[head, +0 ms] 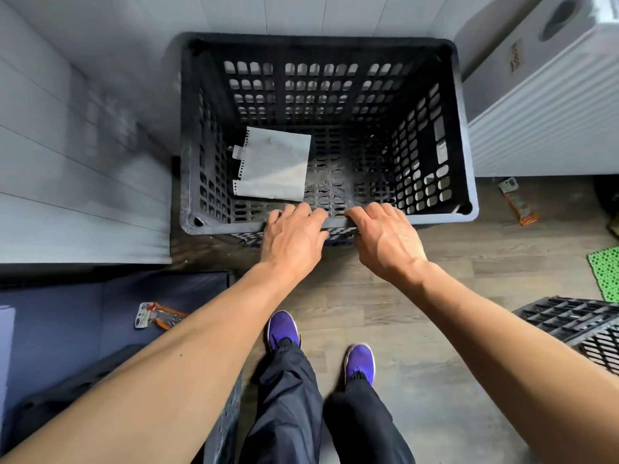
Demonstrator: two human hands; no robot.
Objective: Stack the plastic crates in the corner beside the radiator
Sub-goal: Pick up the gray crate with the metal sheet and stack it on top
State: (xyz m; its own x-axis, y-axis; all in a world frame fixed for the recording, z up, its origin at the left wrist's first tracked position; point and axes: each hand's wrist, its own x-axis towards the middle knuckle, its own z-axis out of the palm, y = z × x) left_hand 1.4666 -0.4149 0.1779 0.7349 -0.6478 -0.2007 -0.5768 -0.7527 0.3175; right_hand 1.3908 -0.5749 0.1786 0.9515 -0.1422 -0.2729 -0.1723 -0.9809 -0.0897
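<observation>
A large black perforated plastic crate (462, 128) stands in the corner, between the white panelled wall on the left and the white radiator (542, 122) on the right. It sits on top of another crate, whose edge shows just below its near rim. A sheet of white paper (274, 162) lies on its bottom. My left hand (291, 236) and my right hand (385, 236) are side by side on the middle of the near rim, fingers curled over it. Another black crate (576, 326) lies at the right edge, partly out of view.
A dark blue bin (83, 323) holding an orange-and-white packet (155, 315) stands at the lower left. On the wooden floor lie an orange tool (517, 202) under the radiator and a green mat (606, 272) at the right. My feet in purple shoes stand behind the crate.
</observation>
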